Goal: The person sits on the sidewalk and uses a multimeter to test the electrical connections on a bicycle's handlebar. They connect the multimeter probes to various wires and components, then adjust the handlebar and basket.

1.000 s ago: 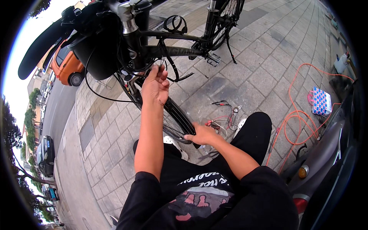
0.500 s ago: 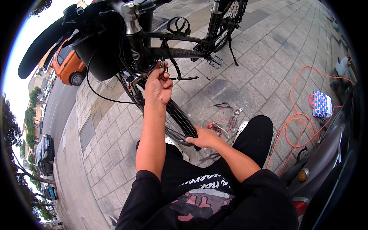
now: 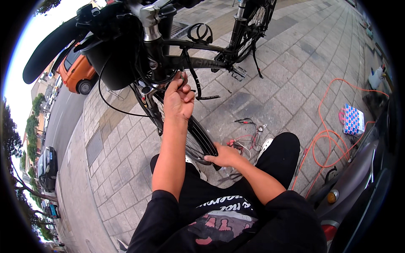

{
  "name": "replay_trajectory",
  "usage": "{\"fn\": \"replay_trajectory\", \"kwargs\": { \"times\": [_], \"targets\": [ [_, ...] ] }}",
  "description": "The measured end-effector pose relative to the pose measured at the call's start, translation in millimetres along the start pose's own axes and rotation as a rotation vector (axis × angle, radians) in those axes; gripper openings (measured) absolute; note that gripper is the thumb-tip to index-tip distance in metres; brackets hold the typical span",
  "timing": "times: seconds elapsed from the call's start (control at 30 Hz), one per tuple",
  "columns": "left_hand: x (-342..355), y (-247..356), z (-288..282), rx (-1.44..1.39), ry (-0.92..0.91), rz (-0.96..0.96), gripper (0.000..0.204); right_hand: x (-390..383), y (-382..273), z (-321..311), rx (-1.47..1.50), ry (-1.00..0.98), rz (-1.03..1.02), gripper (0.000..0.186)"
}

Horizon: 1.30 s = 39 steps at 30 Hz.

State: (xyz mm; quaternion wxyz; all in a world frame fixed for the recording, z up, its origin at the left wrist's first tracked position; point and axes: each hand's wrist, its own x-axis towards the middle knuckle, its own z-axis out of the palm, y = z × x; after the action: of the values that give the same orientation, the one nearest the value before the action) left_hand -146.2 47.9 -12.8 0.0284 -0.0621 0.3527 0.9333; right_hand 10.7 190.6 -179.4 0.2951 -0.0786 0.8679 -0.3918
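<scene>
A black bicycle stands before me, a black basket at its front and cables hanging around the head tube. My left hand reaches up below the head tube, fingertips closed on a small metallic part among cables that I cannot make out. My right hand grips the lower end of the front wheel and its black mudguard, between my knees. Just beyond that hand, small clamps and red, black and pale leads lie on the paving.
An orange hose coils at right near a blue-checked box and a white container. A dark scooter stands close at my right. An orange car and a dark car are on the road at left.
The bicycle and my left hand sit a little farther right in the view, and the paving slightly lower. Both hands keep much the same hold.
</scene>
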Motion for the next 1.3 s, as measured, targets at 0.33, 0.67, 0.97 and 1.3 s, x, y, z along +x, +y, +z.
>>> {"fn": "replay_trajectory", "kwargs": {
  "times": [0.33,0.67,0.97,1.3],
  "targets": [
    [3.8,-7.2,-0.4,0.112,0.000,0.027,0.016,-4.2,-4.6,-5.6,-0.001,-0.008,0.007,0.097],
    [4.6,-7.6,-3.5,0.078,-0.006,-0.049,0.010,-2.4,-2.8,-2.7,-0.013,0.015,0.012,0.097],
    [2.5,-8.5,-4.3,0.093,-0.002,-0.033,0.009,-1.1,-3.9,-1.1,-0.023,-0.004,0.020,0.100],
    [-5.9,-1.3,-7.2,0.142,0.082,-0.052,0.012,-9.9,-8.0,-32.3,-0.128,-0.095,-0.018,0.083]
  ]
}}
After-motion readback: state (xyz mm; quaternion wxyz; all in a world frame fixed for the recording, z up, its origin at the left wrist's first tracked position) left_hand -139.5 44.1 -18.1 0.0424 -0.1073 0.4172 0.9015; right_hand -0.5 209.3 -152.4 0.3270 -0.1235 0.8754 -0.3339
